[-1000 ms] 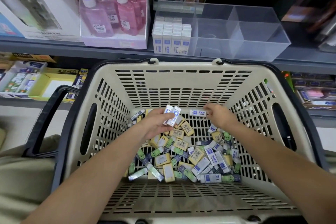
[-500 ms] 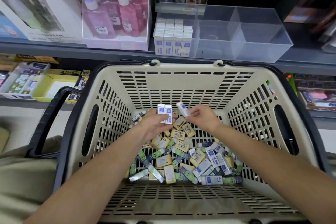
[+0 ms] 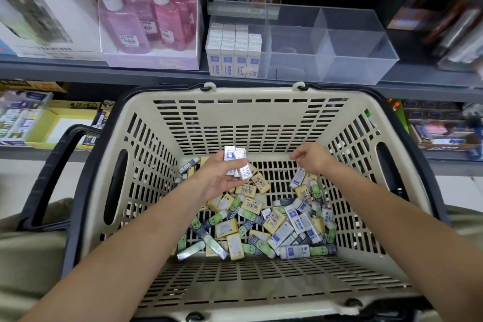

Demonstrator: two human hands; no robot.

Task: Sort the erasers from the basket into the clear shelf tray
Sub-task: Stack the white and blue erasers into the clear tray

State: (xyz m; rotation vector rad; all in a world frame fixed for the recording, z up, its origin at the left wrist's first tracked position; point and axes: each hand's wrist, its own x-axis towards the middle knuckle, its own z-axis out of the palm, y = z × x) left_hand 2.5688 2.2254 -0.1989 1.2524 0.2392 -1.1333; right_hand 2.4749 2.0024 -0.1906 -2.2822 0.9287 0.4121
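A beige slotted basket [image 3: 251, 117] holds a loose pile of erasers [image 3: 264, 222] in white-blue, yellow and green sleeves. My left hand [image 3: 219, 178] hovers above the pile's far side and grips three white-blue erasers [image 3: 236, 162] stacked side by side. My right hand [image 3: 311, 158] hangs over the basket's far right, fingers loosely curled, with nothing in it. On the shelf behind stands the clear tray [image 3: 347, 65]; its left compartment is packed with upright white-blue erasers [image 3: 234, 52], while the middle and right compartments hold none.
The basket's black handle [image 3: 49, 172] lies folded down at the left. Pink and purple glue bottles [image 3: 146, 21] in a display box stand left of the tray. Boxes of stationery [image 3: 34, 117] fill the lower shelf on both sides.
My right hand passed a white-blue eraser to my left hand, which now grips three instead of two. The right hand then pulled back to the right, holding nothing.
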